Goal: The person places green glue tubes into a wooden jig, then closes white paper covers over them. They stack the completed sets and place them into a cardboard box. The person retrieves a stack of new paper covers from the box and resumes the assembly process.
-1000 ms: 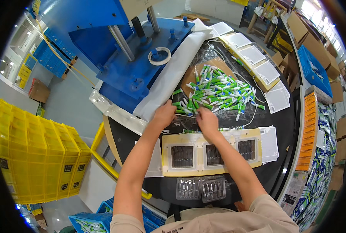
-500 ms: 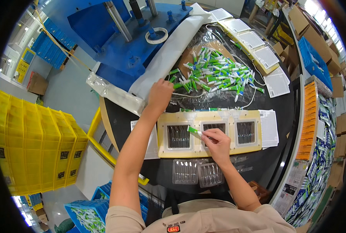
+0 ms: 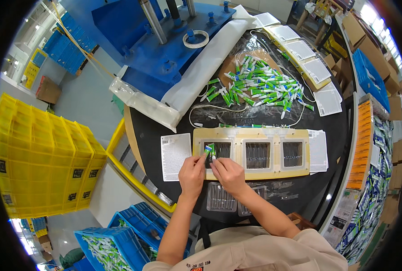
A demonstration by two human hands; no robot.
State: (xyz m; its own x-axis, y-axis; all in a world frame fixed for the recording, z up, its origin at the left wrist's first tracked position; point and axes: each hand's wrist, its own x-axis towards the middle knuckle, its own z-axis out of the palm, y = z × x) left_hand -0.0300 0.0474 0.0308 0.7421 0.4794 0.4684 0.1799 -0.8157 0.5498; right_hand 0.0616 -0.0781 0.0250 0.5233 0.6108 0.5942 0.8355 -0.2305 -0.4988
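Where the two hands meet over the near part of the round black tabletop point(image 3: 156, 135), a small green-and-white tube point(image 3: 208, 150) is pinched between the fingertips of the left hand point(image 3: 192, 174), and its white end is touched by the narrowly closed fingers of the right hand point(image 3: 229, 174). The tube is held just above the leftmost of three dark pockets in a long beige tray point(image 3: 253, 155), which is set across the middle of the tabletop. A white printed card point(image 3: 175, 156) is laid flat just left of the tray, near the tabletop's left edge. Clear plastic blister shells point(image 3: 228, 201) are placed at the near edge, under the right wrist. A heap of like green-and-white tubes point(image 3: 259, 88) is piled on clear film toward the far edge, well apart from the hands. More white cards point(image 3: 316, 70) are ranged along the far right edge.

Off the tabletop, stacked yellow crates point(image 3: 38, 158) are seen at the left, a blue crate of tubes point(image 3: 110, 248) at the lower left, a blue press machine point(image 3: 165, 49) beyond the far edge, and shelves with orange packs point(image 3: 361, 144) at the right.
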